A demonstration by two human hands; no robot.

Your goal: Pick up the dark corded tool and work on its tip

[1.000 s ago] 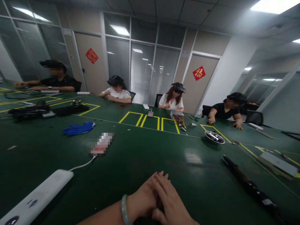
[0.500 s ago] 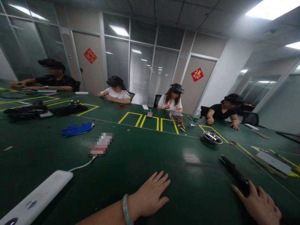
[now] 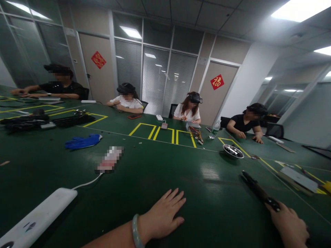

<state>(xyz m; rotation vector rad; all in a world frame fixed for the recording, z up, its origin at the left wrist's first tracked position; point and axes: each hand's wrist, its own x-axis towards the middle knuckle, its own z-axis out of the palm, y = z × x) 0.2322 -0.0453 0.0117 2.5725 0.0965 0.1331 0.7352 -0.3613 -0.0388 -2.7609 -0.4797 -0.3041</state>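
Note:
My left hand [image 3: 164, 215] lies flat on the green table [image 3: 165, 165], fingers stretched out and holding nothing. A pale green bangle [image 3: 137, 230] is on that wrist. At the lower right, my right hand [image 3: 289, 220] is closed round the near end of a long, slim black stick-like device [image 3: 256, 187]. Its far end points forward and left. The exact kind of device cannot be made out, and some of my right fingers are hidden behind its end.
A white power bank [image 3: 41, 215] with a cable lies at the left, before a blurred-out object [image 3: 110, 160]. A blue glove [image 3: 84, 142], metal bowl [image 3: 233, 151], water bottle [image 3: 214, 131] and grey box [image 3: 298, 179] stand farther off. Several people sit across the table.
My right hand has gone from resting open over the device's near end to being closed round it. The device has barely shifted. My left hand stays flat.

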